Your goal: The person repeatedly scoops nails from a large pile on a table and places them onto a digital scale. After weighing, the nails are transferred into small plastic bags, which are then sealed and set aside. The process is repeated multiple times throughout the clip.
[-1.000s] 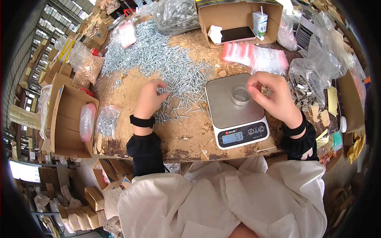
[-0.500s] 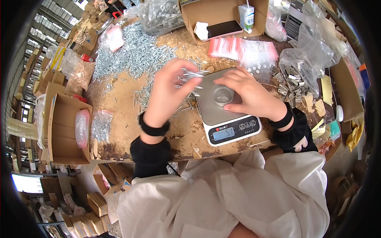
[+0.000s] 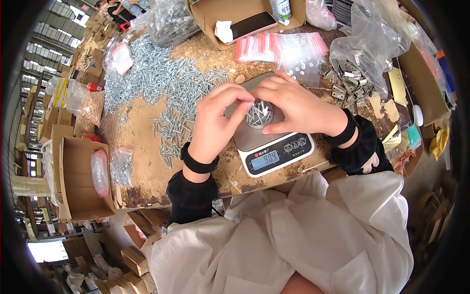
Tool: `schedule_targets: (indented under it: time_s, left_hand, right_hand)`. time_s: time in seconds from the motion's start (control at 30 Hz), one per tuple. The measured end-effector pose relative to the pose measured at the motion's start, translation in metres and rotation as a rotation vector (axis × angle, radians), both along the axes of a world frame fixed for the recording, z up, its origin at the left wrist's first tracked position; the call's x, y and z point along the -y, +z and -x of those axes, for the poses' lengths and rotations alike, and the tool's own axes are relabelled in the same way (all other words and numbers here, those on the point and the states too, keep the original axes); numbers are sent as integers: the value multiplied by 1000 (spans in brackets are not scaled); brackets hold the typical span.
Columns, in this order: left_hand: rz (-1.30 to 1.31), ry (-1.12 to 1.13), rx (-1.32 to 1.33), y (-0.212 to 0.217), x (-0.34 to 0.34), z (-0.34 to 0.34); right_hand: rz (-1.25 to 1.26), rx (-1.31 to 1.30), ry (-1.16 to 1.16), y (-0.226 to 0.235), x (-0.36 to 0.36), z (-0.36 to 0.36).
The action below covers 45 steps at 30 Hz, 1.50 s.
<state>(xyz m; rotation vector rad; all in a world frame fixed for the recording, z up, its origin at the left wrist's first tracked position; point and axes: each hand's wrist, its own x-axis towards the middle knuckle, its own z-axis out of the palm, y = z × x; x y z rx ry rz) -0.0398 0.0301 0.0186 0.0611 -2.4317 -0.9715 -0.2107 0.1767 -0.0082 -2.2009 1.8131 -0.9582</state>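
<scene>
A small round cup (image 3: 259,125) stands on the grey pan of a kitchen scale (image 3: 281,158) with a lit display, and silvery screws (image 3: 256,115) lie in it. My right hand (image 3: 296,104) curves round the cup's right side, thumb at the near side and fingers at the far rim. At the cup's left rim is my left hand (image 3: 220,116), thumb and fingertips pinched together; whatever is between them is too small to make out. To the left of that hand spreads a big heap of loose screws (image 3: 147,73) on the worn wooden table (image 3: 139,142).
Behind the scale lie clear zip bags (image 3: 301,54) with red edges. An open cardboard box (image 3: 210,19) holds a phone (image 3: 253,25). Metal brackets (image 3: 350,85) and crumpled plastic (image 3: 372,39) are at right. A bag of screws (image 3: 121,166) sits beside a cardboard box (image 3: 78,196).
My left hand has brought its screws down and rightward to the cup. The cup, which looked bare before, now holds screws. The scale's display reading has changed, and the view has shifted slightly.
</scene>
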Motion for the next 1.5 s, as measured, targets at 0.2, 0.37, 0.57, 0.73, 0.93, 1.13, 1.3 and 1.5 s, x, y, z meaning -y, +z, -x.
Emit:
schedule_targets:
  time_s: [0.2, 0.37, 0.57, 0.73, 0.93, 1.13, 1.3, 1.5]
  left_hand:
    - [27, 128, -200, 8, 10, -8]
    - [-34, 297, -244, 6, 35, -20]
    - [147, 633, 300, -12, 83, -54]
    - [207, 548, 467, -40, 101, -63]
    - [196, 555, 479, -48, 106, -57]
    - [143, 573, 444, -61, 121, -59]
    - [128, 580, 441, -55, 112, -57]
    - [102, 575, 458, -48, 106, -56]
  right_hand:
    - [59, 80, -28, 27, -12, 19]
    - [45, 377, -311, 36, -45, 62]
    - [-407, -178, -767, 10, -112, 89]
    - [-392, -166, -782, 3, -116, 83]
    - [-237, -234, -751, -14, -112, 89]
    - [-206, -232, -725, -10, -113, 86]
    - [-174, -130, -744, 3, -122, 85]
    - [-86, -49, -722, 7, -129, 82]
